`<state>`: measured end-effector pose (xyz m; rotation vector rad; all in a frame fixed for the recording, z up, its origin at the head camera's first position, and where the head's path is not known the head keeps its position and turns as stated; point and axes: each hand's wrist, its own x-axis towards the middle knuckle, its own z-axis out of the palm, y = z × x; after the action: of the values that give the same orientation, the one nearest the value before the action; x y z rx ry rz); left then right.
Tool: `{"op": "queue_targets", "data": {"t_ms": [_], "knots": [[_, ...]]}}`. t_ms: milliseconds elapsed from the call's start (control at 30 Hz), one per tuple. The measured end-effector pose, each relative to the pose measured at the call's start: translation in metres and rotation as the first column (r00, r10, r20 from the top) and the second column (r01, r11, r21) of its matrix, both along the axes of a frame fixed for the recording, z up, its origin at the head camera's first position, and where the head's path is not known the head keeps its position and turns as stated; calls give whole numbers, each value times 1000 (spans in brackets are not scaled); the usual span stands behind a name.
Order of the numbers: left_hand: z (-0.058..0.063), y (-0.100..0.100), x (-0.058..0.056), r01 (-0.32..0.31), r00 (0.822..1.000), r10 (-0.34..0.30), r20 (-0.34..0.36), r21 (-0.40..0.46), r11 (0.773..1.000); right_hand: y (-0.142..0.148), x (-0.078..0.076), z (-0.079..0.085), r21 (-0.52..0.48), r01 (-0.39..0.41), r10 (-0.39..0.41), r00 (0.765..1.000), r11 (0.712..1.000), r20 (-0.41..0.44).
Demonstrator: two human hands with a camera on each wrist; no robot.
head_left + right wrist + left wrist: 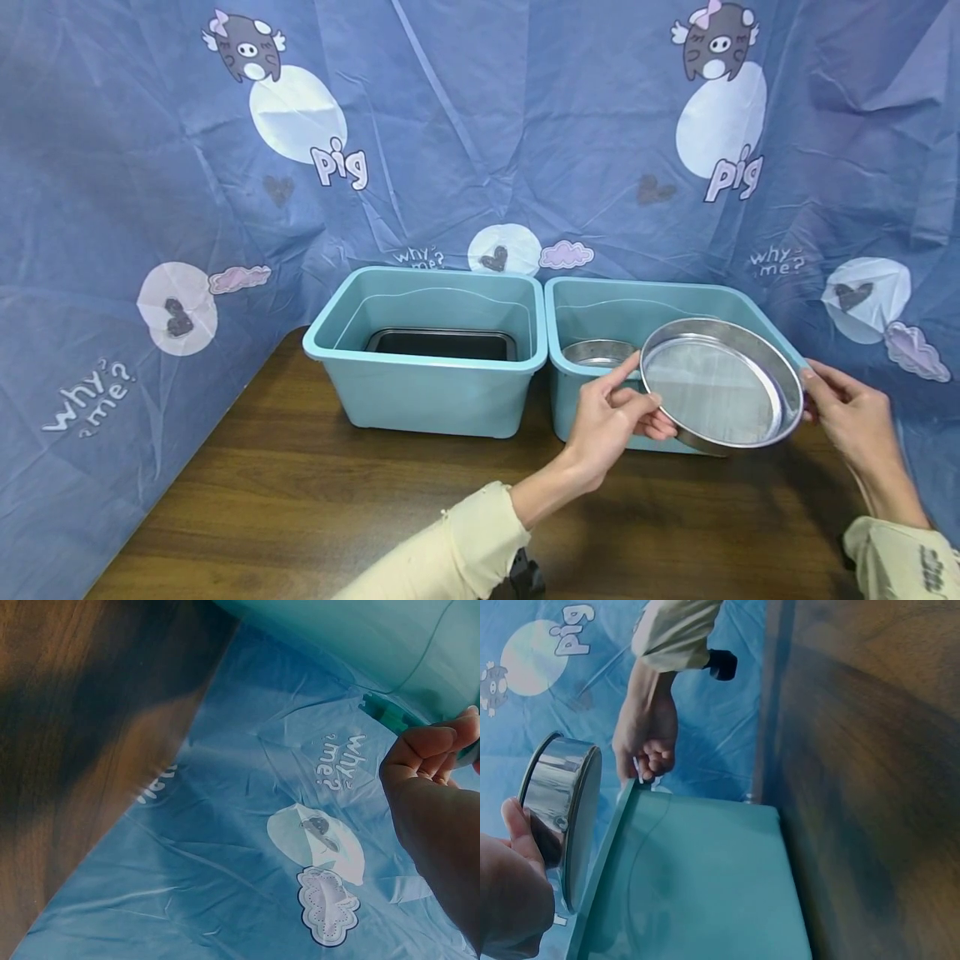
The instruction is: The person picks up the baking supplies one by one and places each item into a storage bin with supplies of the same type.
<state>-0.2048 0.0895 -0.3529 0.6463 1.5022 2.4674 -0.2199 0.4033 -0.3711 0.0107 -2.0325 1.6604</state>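
My left hand point(607, 425) grips the left edge of a round metal sieve point(712, 387), held tilted in front of the right teal bin point(622, 400). Its bottom looks like fine mesh. The left wrist view shows the sieve point(559, 780) nearly side-on, thumb on its wall. My right hand point(855, 417) is by the front right corner of that bin. Seen from the left wrist, the right hand point(649, 731) pinches the bin's rim, apart from the sieve; its fingertips point(454, 735) are partly cut off in the right wrist view. A second round metal sieve point(600, 352) lies inside the right bin.
Left of the right bin, close beside it, stands another teal bin point(435, 396) with a dark rectangular pan point(442, 343) inside. Both bins are on a brown wooden table point(300, 500). A blue printed cloth point(450, 125) hangs behind and at the sides.
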Motion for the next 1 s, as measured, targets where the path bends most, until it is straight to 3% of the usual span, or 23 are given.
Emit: {"op": "queue_targets", "data": {"t_ms": [67, 267, 1000], "knots": [[2, 0, -1, -12, 1000, 12, -12, 12, 1000, 0, 0, -1, -27, -19, 18, 1000, 999, -7], [7, 0, -6, -51, 998, 52, -22, 39, 998, 1, -1, -2, 23, 7, -6, 1000, 1000, -10], [18, -4, -25, -105, 994, 106, -18, 47, 993, 0, -1, -2, 23, 27, -27, 999, 999, -20]]}}
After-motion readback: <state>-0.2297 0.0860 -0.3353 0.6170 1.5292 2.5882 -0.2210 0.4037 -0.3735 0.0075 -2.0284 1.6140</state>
